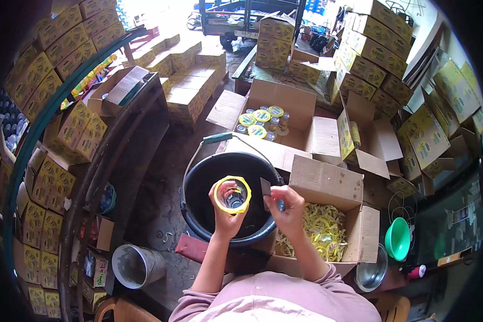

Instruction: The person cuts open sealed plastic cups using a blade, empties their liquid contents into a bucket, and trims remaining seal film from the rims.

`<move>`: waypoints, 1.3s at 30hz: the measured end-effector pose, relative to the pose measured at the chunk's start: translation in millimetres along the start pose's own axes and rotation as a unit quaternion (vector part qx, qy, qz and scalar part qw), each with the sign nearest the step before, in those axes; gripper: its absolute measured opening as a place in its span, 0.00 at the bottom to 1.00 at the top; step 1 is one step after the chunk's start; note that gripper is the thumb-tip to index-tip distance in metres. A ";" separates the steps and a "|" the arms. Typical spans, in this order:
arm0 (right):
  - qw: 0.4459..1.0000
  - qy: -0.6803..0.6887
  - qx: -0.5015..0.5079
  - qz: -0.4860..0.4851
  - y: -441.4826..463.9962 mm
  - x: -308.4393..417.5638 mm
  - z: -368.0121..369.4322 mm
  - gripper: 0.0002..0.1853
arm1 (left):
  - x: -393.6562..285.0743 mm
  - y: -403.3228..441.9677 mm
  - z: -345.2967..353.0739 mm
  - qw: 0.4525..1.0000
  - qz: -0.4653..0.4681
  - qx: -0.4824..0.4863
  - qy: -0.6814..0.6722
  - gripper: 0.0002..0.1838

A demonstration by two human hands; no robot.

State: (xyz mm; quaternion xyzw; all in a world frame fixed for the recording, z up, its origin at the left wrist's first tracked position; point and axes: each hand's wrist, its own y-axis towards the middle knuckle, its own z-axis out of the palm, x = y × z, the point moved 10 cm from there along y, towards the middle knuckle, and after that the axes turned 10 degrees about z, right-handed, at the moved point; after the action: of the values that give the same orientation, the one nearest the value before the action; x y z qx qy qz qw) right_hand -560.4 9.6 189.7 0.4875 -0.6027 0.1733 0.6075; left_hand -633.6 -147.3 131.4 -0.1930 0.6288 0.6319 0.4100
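Note:
My left hand (226,219) is wrapped round a clear cup with a yellow, many-sided rim (216,193), its mouth tilted up toward me. Dark shapes show through the cup, too unclear to name. To its right, my right hand (288,213) is closed on a scraper-like tool with a flat grey blade (265,187) and a bluish end (280,205). Blade and cup are slightly apart. Both hands are over a large black bucket (190,217) with a wire handle and green grip (218,138). What lies at the bucket's bottom is too dark to make out.
Ahead, an open carton (282,96) holds several clear cups with yellow lids (261,115). A carton of yellow strips (322,231) stands at right, beside a green bowl (397,239) and metal basin (378,271). A grey pail (139,266) stands left. Stacked cartons (378,45) surround me.

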 end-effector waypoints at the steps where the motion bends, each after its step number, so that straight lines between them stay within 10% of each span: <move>1: 1.000 0.018 -0.009 0.022 -4.7 -3.2 1.3 0.08 | 0.5 -0.2 -0.2 1.000 -0.005 -0.001 0.005 0.40; 39: 0.990 -0.073 -0.060 -0.106 -21.1 19.0 25.9 0.11 | 0.4 -8.7 -1.1 0.999 0.039 -0.009 0.035 0.41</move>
State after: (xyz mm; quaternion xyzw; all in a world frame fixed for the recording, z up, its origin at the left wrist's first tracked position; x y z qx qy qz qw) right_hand -554.2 -28.2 193.5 0.5231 -0.5993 0.0355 0.6050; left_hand -627.5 -149.4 125.4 -0.1941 0.6442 0.6456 0.3613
